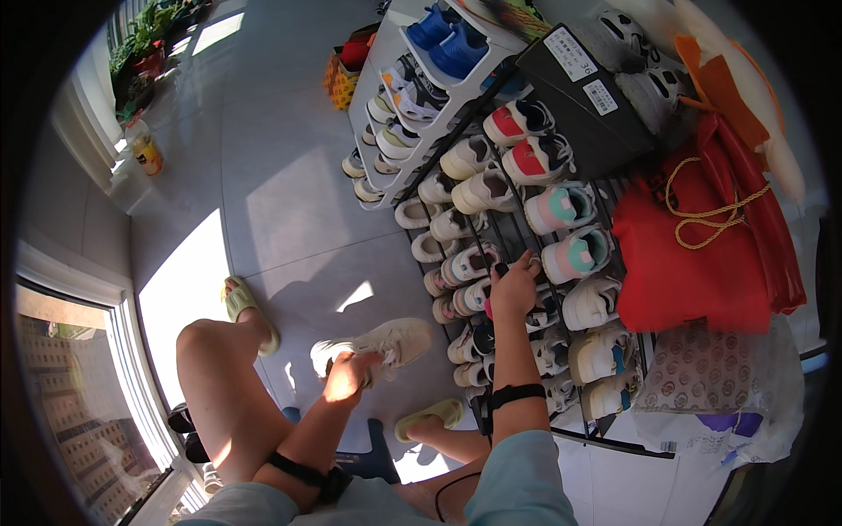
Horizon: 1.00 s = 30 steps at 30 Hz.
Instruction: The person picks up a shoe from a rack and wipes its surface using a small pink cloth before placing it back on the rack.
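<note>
My left hand (350, 373) grips a pair of off-white lace-up sneakers (398, 342) above the grey tiled floor, one largely hidden behind the other. To the right, my right hand (515, 286) reaches into a black metal shoe rack (584, 439) among the shoes on it. A dark part shows by its fingertips; whether it holds a shoe there is unclear. Close to that hand are striped white sneakers (472, 296) and pink-and-mint sneakers (569, 255). White sneakers (591, 302) sit on the rack to its right.
A white plastic shoe rack (421, 135) adjoins the black one. A black shoebox (585, 105), a red bag (697, 263) and a plastic bag (717, 388) lie at the right. My feet wear green slides (431, 419). A bottle (146, 154) and potted plants (148, 49) stand at the upper left.
</note>
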Available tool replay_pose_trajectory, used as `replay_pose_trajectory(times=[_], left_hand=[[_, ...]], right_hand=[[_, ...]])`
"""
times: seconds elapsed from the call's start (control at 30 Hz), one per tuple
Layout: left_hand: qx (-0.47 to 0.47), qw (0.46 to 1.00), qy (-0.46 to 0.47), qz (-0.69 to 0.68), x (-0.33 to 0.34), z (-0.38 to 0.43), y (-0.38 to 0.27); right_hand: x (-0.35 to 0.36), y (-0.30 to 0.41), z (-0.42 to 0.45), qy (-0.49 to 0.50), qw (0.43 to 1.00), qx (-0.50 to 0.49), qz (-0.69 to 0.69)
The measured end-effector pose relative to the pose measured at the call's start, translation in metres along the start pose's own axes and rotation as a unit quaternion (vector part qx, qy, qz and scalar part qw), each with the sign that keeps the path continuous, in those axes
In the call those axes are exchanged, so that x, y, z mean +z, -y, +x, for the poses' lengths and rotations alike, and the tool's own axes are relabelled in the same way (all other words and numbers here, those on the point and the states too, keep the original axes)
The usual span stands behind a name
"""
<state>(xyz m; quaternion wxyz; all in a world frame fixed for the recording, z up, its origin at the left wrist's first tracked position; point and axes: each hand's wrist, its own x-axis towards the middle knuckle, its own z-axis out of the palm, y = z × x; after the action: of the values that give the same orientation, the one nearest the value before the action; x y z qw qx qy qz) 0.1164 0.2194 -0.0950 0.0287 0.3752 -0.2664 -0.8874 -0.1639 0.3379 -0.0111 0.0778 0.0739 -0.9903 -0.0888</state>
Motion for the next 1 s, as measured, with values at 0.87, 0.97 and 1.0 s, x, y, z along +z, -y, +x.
replay_pose_trajectory(times=[0.87,0.97,1.0], left_hand=[[0.036,0.994,-0.082,-0.066,-0.026,0.035,-0.029],[0.064,0.992,-0.073,-0.074,-0.023,0.037,-0.032],[0.063,0.992,-0.074,-0.081,-0.023,0.037,-0.032]], right_hand=[[0.034,0.100,0.122,-0.025,0.969,-0.066,0.237],[0.047,0.100,0.127,-0.048,0.967,-0.071,0.239],[0.051,0.098,0.127,-0.054,0.966,-0.070,0.241]])
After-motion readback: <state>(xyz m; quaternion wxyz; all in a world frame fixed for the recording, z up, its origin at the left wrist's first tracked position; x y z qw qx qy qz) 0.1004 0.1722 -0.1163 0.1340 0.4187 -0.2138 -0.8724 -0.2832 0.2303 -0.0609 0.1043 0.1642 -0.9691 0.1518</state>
